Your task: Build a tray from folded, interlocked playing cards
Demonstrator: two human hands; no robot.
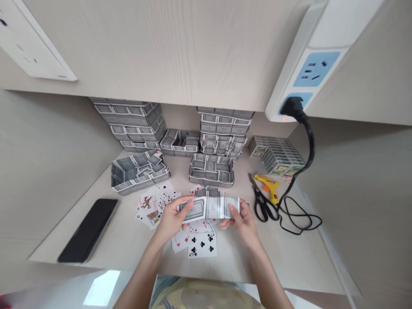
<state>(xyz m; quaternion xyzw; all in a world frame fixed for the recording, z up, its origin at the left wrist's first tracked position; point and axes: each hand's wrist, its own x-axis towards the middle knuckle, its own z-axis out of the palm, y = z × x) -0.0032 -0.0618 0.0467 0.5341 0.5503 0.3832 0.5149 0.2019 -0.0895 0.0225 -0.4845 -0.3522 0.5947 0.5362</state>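
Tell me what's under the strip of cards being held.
Past the near edge of the strip, face-up cards show, including a five of clubs. Whatever the strip, left hand and right hand cover cannot be seen.

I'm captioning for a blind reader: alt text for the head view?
Left hand and right hand hold a strip of cards above loose cards on a desk; card boxes stand behind, a phone lies left, scissors and a glue gun right.

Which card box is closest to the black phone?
The front-left box, set at a slant, with loose cards heaped in its right end. The other boxes all stand farther from the phone.
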